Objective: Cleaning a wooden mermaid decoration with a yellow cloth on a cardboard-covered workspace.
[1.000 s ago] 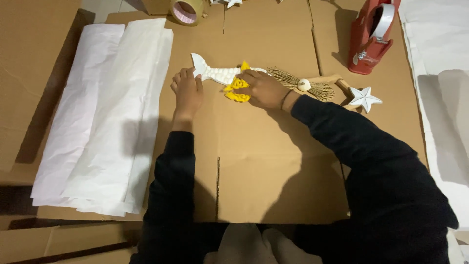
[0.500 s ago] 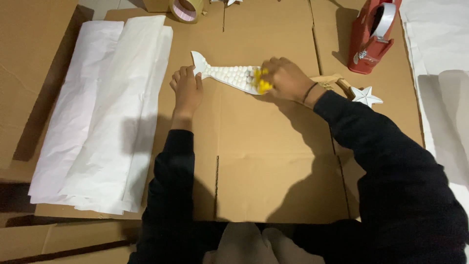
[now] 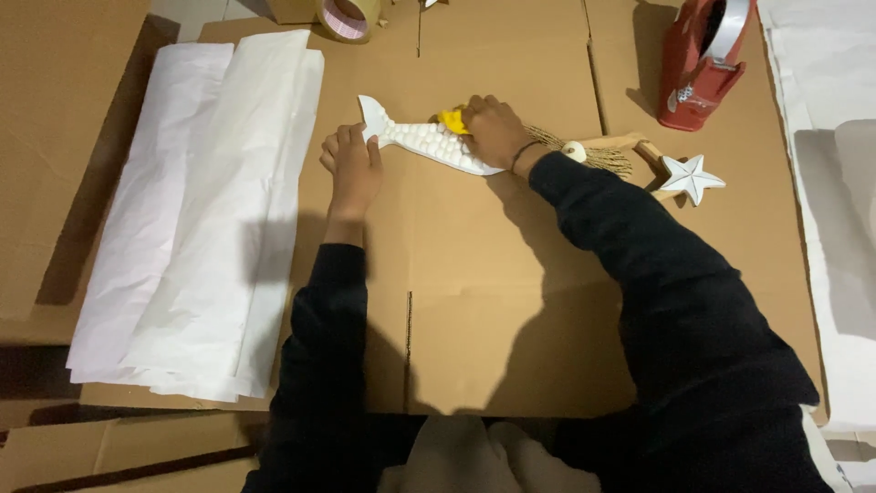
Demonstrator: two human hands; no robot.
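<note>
a: what's the biggest thing i'm looking down at?

b: flat brown cardboard point(image 3: 511, 301), spread out like a table top. on its left side is a soft pile of white tissue paper point(image 3: 196, 210), all wrinkly.

a: and the thing my hands are on?

b: a white mermaid figure point(image 3: 422, 141). it lies flat near the far part of the cardboard. it's long and thin, with bumpy scales. its long way runs left to right, tipped a bit, with the tail fin on the left.

a: which hand is where?

b: my left hand point(image 3: 351, 169) rests at the tail end, fingers curled loose, just touching it. my right hand point(image 3: 493, 132) is on the other end, pressing a small yellow cloth point(image 3: 452, 121) down on the figure. the strawy hair point(image 3: 607, 157) and a little white star point(image 3: 691, 176) stick out past my right wrist.

a: anything else?

b: a red tape dispenser point(image 3: 698, 64) stands far right, and a tape roll point(image 3: 347, 16) sits at the top edge. both are well apart from my hands.
</note>
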